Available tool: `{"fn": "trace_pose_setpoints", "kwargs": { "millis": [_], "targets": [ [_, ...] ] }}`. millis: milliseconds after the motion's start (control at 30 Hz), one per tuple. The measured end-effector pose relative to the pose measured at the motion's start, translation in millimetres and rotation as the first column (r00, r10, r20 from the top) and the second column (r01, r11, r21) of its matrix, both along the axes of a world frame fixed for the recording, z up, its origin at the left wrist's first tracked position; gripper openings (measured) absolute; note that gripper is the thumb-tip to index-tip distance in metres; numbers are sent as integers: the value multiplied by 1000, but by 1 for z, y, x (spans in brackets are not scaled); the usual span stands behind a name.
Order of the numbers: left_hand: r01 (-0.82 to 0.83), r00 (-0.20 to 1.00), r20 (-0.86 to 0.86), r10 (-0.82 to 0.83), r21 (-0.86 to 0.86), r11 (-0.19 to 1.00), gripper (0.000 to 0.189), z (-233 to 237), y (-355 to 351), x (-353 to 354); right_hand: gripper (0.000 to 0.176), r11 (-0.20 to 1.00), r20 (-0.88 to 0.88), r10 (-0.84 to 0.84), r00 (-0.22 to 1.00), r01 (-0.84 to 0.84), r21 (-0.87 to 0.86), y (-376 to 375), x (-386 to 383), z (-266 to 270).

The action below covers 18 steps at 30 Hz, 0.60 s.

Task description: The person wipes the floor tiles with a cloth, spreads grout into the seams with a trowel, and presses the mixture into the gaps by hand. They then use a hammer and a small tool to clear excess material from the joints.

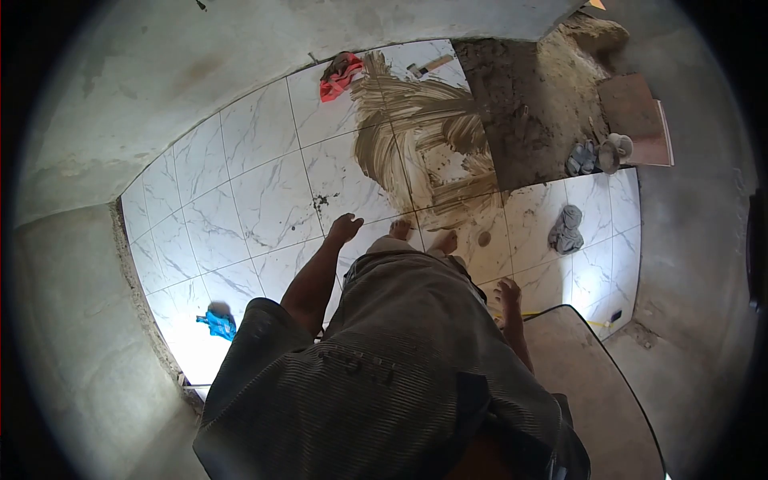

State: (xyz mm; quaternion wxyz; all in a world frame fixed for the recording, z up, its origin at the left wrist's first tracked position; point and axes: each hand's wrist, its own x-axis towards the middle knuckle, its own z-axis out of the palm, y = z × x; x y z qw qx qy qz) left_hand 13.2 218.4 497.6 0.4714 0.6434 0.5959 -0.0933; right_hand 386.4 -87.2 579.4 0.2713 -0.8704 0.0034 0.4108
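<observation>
My left hand [346,230] hangs at my side above the white marbled floor tiles [264,184], its fingers loosely apart and holding nothing. On my other side, my right hand [508,294] hangs with bent, spread fingers and nothing visible in them. Below me my bare feet [401,229] stand on the tiles. Ahead of them a wide smear of brown slurry [416,104] covers several tiles. A hammer [430,66] with a wooden handle lies beyond the smear. To its left is a red cloth [342,76] against the wall.
Bare dark mortar [512,112] borders the tiles at the upper right. Near it are grey shoes [582,158], a small pot-like container [614,152] and leaning tiles [640,120]. A grey cloth [567,230] lies right, a blue bag [218,322] left. Concrete walls [120,104] enclose the floor.
</observation>
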Motion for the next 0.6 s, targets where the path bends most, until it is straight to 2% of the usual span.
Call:
{"fn": "trace_pose_setpoints", "kwargs": {
  "millis": [233,300,433,500,600],
  "targets": [
    [24,1000,9,-24,24,999,62,-2,-9,6,34,999,-23,34,999,-33,42,7,9,-5],
    [63,998,4,-63,-35,997,62,-7,-14,6,37,997,-89,55,995,-50,54,10,11,-8],
    [67,998,3,-67,-64,996,62,-5,-23,6,36,997,-66,62,996,-58,50,17,10,-4],
    [28,999,24,-28,-20,999,62,-8,-26,3,35,998,-52,53,997,-50,46,19,7,0],
    [29,999,19,-29,-17,999,63,-4,-24,0,35,997,-49,45,998,-42,61,7,10,-18]
  ]
}}
